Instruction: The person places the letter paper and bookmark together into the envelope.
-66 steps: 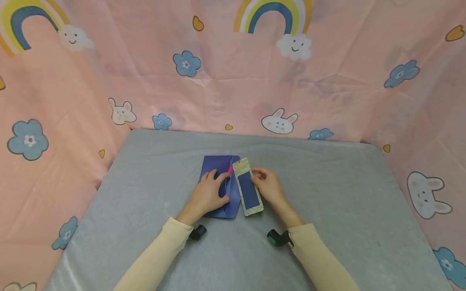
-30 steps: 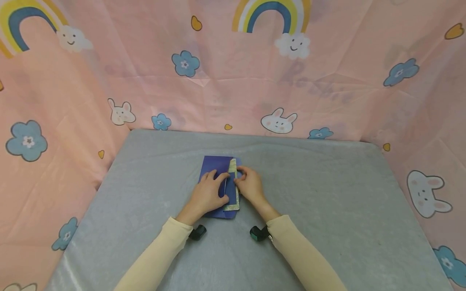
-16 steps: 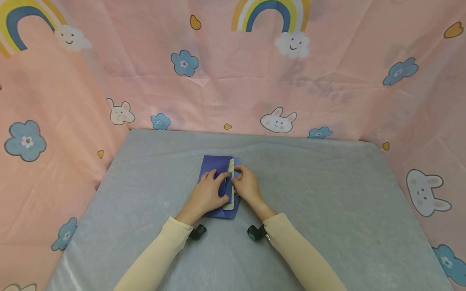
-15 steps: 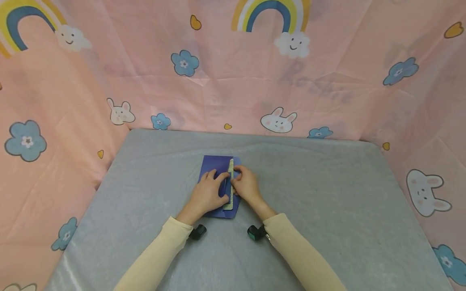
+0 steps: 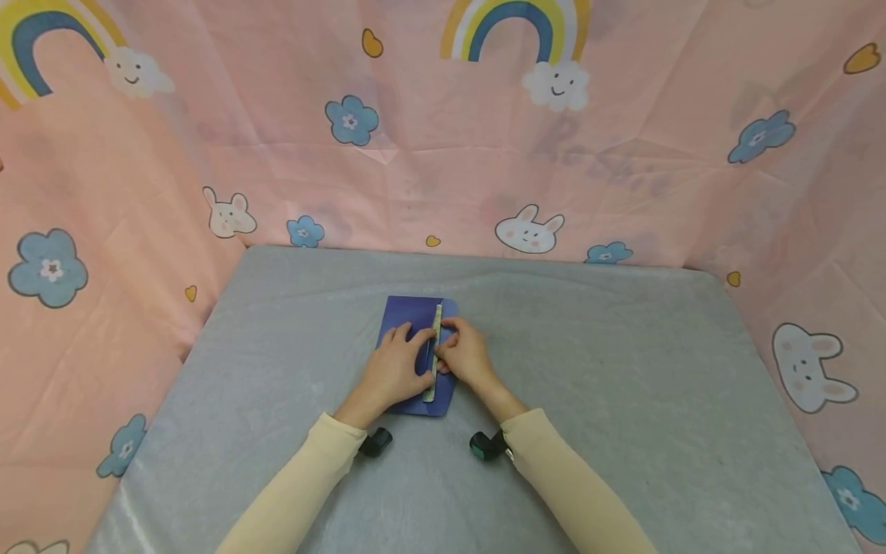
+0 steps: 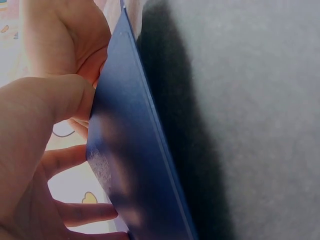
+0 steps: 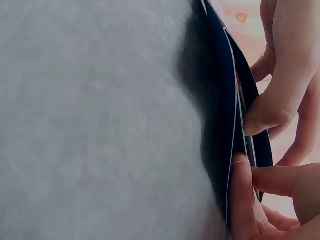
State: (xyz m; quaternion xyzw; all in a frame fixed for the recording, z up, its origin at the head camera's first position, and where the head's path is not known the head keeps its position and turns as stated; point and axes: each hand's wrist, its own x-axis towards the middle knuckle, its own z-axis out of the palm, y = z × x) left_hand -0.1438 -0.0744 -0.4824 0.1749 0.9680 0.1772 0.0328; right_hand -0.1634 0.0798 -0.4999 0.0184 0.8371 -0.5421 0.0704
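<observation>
A blue envelope (image 5: 410,309) lies on the table with its lighter flap spread out to the right. My left hand (image 5: 391,374) rests on its front, fingers spread, with the thumb and index finger at the mouth. The left wrist view shows fingertips against the blue paper (image 6: 131,125). Between finger and thumb, my right hand (image 5: 467,354) pinches the right edge of a bookmark (image 5: 438,317) with a yellow-green patterned border. Only a narrow strip of the bookmark shows at the mouth; the rest is hidden inside. In the right wrist view both hands meet at the gaping mouth of the envelope (image 7: 242,65).
A grey cloth covers the table (image 5: 609,400). Pink fabric (image 5: 429,177) printed with rainbows, rabbits and flowers hangs behind and at both sides. Dark wrist cameras (image 5: 377,442) sit by the sleeve cuffs.
The bookmark has gone from beside the envelope, leftward into its mouth, showing an ever narrower strip. My right hand has moved left with it. The left hand has stayed in place.
</observation>
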